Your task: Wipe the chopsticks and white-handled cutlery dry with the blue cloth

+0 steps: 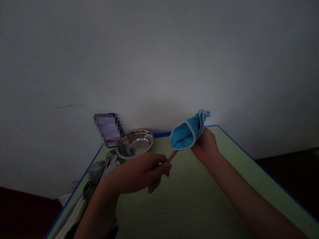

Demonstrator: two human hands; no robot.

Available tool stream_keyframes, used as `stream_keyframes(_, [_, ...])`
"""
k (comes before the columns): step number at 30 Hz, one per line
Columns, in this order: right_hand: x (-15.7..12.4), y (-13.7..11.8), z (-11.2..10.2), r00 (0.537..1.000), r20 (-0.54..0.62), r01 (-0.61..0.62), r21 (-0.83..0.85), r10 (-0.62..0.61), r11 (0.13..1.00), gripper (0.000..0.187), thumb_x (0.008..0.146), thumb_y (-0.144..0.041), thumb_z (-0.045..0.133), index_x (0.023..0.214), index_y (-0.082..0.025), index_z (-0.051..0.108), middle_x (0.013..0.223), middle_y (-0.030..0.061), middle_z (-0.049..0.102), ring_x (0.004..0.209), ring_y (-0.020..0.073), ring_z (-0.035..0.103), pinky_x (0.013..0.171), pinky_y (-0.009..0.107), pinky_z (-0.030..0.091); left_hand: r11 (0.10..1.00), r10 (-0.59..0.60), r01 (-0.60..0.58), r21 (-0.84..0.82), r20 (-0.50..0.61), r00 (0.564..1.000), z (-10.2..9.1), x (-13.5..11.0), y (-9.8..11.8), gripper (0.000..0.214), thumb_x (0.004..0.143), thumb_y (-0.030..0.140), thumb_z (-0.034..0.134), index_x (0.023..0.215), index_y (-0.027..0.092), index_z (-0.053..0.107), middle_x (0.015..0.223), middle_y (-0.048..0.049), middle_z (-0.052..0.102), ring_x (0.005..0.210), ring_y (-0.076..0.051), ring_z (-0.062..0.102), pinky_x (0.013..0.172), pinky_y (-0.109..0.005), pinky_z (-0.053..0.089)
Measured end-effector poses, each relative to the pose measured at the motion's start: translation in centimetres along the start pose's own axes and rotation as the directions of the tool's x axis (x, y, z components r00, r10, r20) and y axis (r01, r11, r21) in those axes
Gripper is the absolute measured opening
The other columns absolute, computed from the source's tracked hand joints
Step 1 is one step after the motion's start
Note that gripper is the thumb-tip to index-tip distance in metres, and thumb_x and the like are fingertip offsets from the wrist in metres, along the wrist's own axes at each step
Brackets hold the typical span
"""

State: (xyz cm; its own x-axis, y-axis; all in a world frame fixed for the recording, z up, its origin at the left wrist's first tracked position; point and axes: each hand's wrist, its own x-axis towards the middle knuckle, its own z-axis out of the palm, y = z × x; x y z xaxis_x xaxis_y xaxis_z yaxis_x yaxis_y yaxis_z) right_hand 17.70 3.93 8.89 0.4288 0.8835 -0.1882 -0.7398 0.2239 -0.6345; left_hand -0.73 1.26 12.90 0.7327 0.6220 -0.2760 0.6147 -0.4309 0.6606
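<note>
Left hand [146, 170] pinching brown stick [171, 156], right hand [207, 144] gripping blue cloth [183, 135] from below

The left hand [146, 169] and right hand [207, 144] are bare, and so are the visible lengths of the left forearm [101, 200] and right forearm [245, 186]. Both forearms look smooth in outline, narrow at the wrist and gradually thicker toward the elbow, up to where the view cuts them off. The left hand has a gently rounded back and slender fingers with blunt, rounded tips. The right hand's fingers are mostly hidden. Nails and finer skin creases are too dim to make out.
</note>
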Motion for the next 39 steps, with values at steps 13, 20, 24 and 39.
stream_keyframes(13, [1.4, 0.2, -0.7, 0.991, -0.131, 0.016, 0.048, -0.010, 0.999, 0.012, 0.066, -0.008, 0.052, 0.058, -0.017, 0.049, 0.049, -0.0062, 0.052, 0.047, 0.0080, 0.050, 0.049, 0.020, 0.046, 1.000, -0.008, 0.007, 0.016, 0.058, 0.998, -1.0, -1.4, -0.3, 0.026, 0.085, 0.035, 0.044, 0.103, 0.022, 0.059, 0.072, 0.0025, 0.068, 0.062, -0.011, 0.060, 0.054, -0.018, 0.042])
stream_keyframes(20, [1.6, -0.7, -0.7, 0.986, -0.170, 0.002, 0.023, 0.002, 1.000, 0.012, 0.065, -0.012, 0.050, 0.056, -0.018, 0.046, 0.048, -0.0061, 0.047, 0.048, 0.0082, 0.048, 0.050, 0.020, 0.045, 0.999, 0.050, -0.050, 0.011, -0.032, 0.998, -1.5, -1.2, -0.4, 0.023, 0.071, 0.042, 0.063, 0.086, 0.025, 0.068, 0.074, 0.0054, 0.070, 0.068, -0.011, 0.062, 0.058, -0.017, 0.041])
stream_keyframes(24, [1.2, 0.1, -0.8, 0.994, -0.108, -0.025, -0.039, 0.020, 0.999, 0.013, 0.064, -0.016, 0.054, 0.055, -0.019, 0.044, 0.048, -0.0066, 0.046, 0.047, 0.0083, 0.046, 0.049, 0.021, 0.043, 0.998, 0.057, -0.054, 0.040, -0.084, 0.995, -1.2, -0.6, -0.7, 0.028, 0.062, 0.047, 0.069, 0.076, 0.023, 0.068, 0.064, 0.0056, 0.067, 0.059, -0.010, 0.058, 0.051, -0.016, 0.037])
stream_keyframes(39, [-1.4, 2.1, 0.2, 0.992, -0.070, -0.107, 0.010, 0.107, 0.994, 0.015, 0.068, -0.016, 0.055, 0.056, -0.019, 0.048, 0.046, -0.0070, 0.047, 0.045, 0.0087, 0.045, 0.048, 0.022, 0.041, 0.954, 0.090, 0.001, 0.301, -0.291, 0.953, -0.5, 0.8, -1.1, 0.038, 0.072, 0.056, 0.054, 0.066, 0.021, 0.069, 0.057, 0.0013, 0.065, 0.050, -0.010, 0.054, 0.050, -0.020, 0.033])
